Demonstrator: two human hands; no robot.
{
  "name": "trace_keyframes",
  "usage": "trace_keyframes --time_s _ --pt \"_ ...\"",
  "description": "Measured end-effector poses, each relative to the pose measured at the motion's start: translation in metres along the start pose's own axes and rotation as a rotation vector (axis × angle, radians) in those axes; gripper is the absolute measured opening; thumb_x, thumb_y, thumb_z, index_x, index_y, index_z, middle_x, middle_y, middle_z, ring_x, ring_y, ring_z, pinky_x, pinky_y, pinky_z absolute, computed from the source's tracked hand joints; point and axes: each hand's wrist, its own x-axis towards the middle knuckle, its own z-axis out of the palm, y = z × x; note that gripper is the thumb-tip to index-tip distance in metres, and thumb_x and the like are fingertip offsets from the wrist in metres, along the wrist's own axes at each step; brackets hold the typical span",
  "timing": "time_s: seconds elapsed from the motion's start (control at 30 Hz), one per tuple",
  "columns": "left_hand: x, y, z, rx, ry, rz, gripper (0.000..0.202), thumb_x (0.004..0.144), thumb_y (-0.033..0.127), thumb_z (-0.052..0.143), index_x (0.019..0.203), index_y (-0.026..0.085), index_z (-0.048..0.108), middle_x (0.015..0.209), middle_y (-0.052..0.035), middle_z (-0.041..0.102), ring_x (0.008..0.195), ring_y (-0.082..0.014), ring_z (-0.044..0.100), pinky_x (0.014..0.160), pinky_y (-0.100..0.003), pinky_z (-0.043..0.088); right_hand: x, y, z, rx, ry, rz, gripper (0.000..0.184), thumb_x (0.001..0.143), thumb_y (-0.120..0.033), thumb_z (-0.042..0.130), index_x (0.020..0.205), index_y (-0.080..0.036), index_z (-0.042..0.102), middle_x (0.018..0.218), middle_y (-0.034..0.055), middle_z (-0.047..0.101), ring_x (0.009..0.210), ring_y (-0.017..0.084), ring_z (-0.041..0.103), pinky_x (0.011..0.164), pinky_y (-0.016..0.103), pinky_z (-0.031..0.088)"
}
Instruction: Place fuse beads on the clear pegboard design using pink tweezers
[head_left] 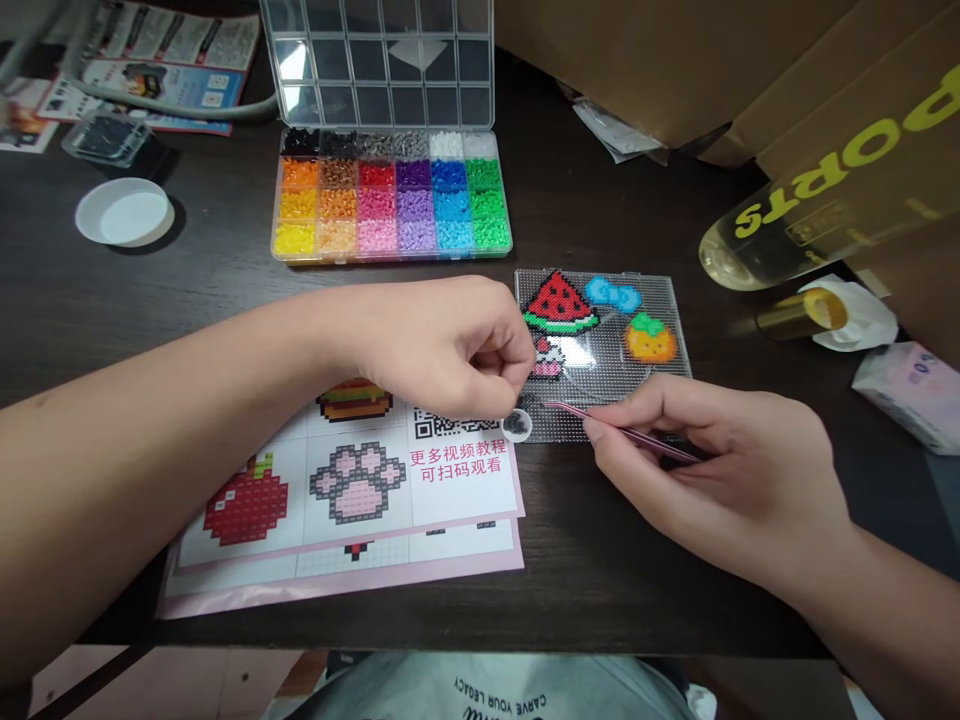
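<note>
My right hand [712, 460] holds pink tweezers [649, 440], their tips pointing left over the lower part of a clear pegboard [667, 300]. My left hand [457, 345] is closed at the board's left edge, thumb and forefinger curled together; whatever they may hold is hidden. Just below its thumb is a small white cap [517, 425] with black beads inside. On the board lie a watermelon slice [561, 303], a blue bow [613, 294], an orange fruit with green leaves [649, 340], and a pink and white bead figure [550, 360] partly covered by my left hand.
An open bead box [394, 195] with many colours stands at the back. Printed pattern sheets [360, 490] lie under my left arm. A white lid [124, 212] and a small clear box [116, 142] sit left. Rightward are a bottle [825, 190] and tissue pack [911, 395].
</note>
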Motion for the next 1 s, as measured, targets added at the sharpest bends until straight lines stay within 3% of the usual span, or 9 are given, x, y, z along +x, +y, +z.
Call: trace_keyframes --time_s 0.47,1.0 --pt "-0.0032 0.0022 -0.0007 0.079 -0.012 0.063 0.018 0.078 0.009 0.051 0.074 0.014 0.068 0.059 0.0038 0.054 0.054 -0.0068 0.044 0.048 -0.019 0.035 0.0003 -0.0031 0.0018 -0.016 0.007 0.035 0.018 0.087 -0.014 0.065 0.073 -0.024 0.071 0.06 -0.0009 0.071 0.043 0.012 0.056 0.039 0.027 0.045" --pt "-0.0029 0.0003 0.0009 0.066 -0.015 0.099 0.017 0.077 0.009 0.049 0.071 0.015 0.064 0.059 0.0046 0.051 0.054 -0.0059 0.042 0.048 -0.018 0.035 -0.009 -0.0037 0.0052 0.044 0.002 -0.013 0.01 0.089 -0.018 0.072 0.084 -0.027 0.073 0.068 -0.0049 0.076 0.047 0.009 0.06 0.043 0.021 0.045"
